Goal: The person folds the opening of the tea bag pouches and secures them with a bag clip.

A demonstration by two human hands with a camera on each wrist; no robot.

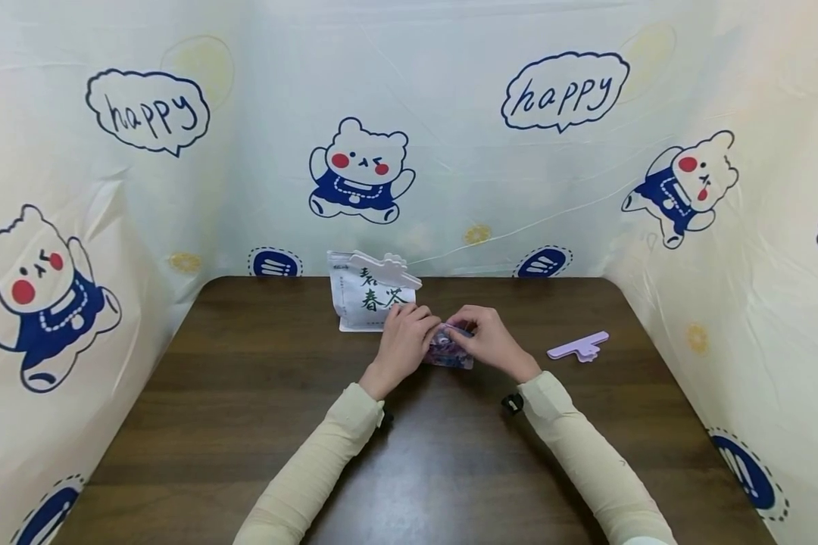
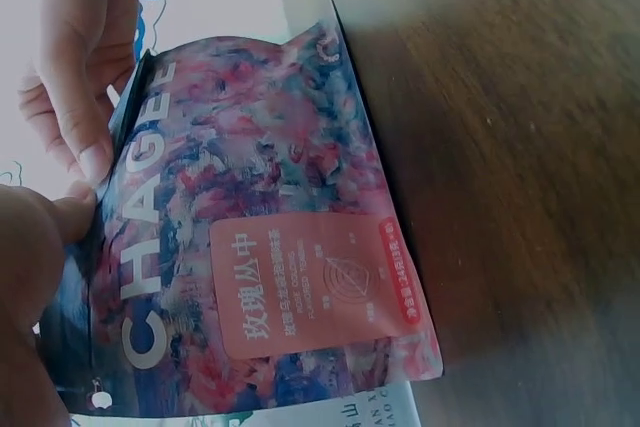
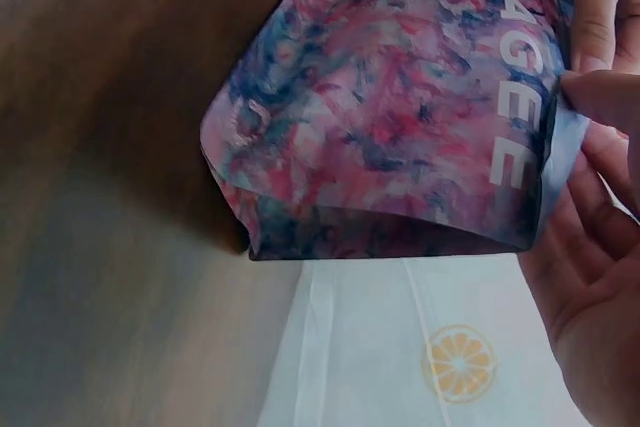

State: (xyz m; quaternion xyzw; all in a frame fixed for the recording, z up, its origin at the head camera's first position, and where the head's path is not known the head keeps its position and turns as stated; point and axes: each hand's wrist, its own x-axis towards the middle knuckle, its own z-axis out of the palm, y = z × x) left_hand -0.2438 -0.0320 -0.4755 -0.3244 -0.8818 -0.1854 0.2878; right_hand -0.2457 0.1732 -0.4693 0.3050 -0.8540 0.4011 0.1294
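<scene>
A glossy pink, blue and purple tea pouch [image 1: 450, 356] marked CHAGEE stands on the table between both hands. Its printed front [image 2: 250, 167] with a pink label faces the left wrist camera. My left hand [image 1: 404, 337] pinches the pouch's top edge near its left part. Farther along that same edge, my right hand [image 1: 487, 337] pinches with thumb and fingers. The thumbs nearly meet in the left wrist view. In the right wrist view a side gusset of the pouch [image 3: 380, 117] shows, and the top looks folded between the fingers of my right hand [image 3: 590, 247].
Behind my left hand stands a white pouch [image 1: 354, 303] with dark green characters, a white sealing clip [image 1: 385, 270] across its top. A purple sealing clip [image 1: 579, 347] lies on the brown table [image 1: 245, 424] to the right. Patterned cloth [image 1: 450, 182] surrounds the table's back and sides.
</scene>
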